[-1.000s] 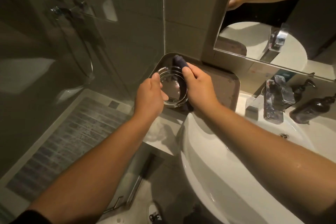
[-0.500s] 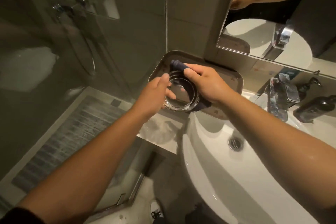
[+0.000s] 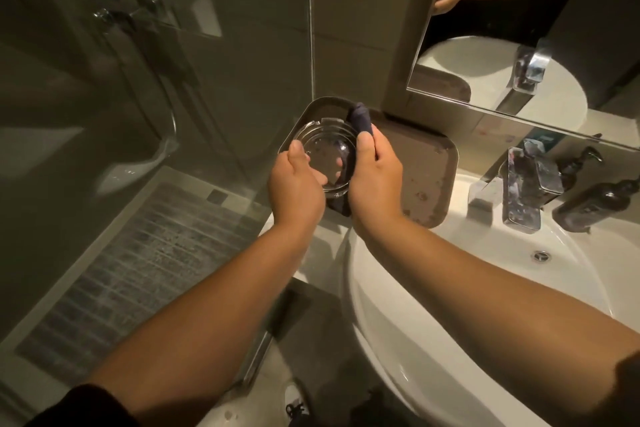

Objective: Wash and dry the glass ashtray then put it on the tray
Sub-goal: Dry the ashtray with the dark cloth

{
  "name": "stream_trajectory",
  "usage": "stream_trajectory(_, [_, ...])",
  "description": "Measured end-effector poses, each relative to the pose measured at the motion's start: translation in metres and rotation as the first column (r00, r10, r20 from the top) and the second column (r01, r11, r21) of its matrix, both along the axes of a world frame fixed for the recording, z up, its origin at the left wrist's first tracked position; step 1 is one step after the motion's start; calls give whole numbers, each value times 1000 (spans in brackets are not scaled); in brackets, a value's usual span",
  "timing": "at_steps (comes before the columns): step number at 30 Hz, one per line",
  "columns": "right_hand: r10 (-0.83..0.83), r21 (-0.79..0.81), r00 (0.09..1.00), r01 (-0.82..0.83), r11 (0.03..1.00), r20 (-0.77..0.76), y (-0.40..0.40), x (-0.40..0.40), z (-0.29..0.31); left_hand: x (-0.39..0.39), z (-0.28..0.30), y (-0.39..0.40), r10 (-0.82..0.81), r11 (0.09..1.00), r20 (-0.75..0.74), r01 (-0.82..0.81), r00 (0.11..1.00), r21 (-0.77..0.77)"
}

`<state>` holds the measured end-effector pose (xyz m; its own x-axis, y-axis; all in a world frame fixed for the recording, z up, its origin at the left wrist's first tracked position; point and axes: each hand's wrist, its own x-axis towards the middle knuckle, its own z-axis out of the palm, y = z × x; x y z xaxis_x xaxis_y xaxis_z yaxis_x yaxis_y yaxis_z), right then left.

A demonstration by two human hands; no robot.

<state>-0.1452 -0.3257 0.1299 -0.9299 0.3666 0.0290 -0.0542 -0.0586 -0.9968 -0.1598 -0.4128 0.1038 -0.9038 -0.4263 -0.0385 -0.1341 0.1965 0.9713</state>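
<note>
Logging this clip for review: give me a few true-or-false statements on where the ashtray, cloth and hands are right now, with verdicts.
1. Both hands hold the glass ashtray over the left end of the tray. True.
2. The right hand also holds a dark cloth. True.
3. The left hand rests on the faucet. False: it grips the ashtray's left rim, and the faucet stands untouched to the right.
4. The ashtray is down in the sink basin. False: it is at the tray, left of the basin.
5. Water runs from the faucet. False: no stream is visible.
</note>
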Motion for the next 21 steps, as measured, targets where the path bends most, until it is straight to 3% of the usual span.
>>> stream_trajectory(3, [21, -34, 999, -20, 999, 43, 3, 3, -7, 5, -6, 2, -4, 999, 28, 3, 1000, 54])
stream_trajectory(8, [272, 0, 952, -275, 961, 140, 28, 4, -8, 7, -14, -21, -83, 993, 148, 70, 985, 93])
stream_trajectory(13, [365, -112, 900, -348, 931, 238, 45, 8, -18, 13, -23, -47, -81, 992, 206, 60, 975, 108])
stream_trajectory(21, [436, 91, 846, -482, 872, 307, 48, 26, -32, 28, -33, -52, -220, 972, 218, 232, 951, -31])
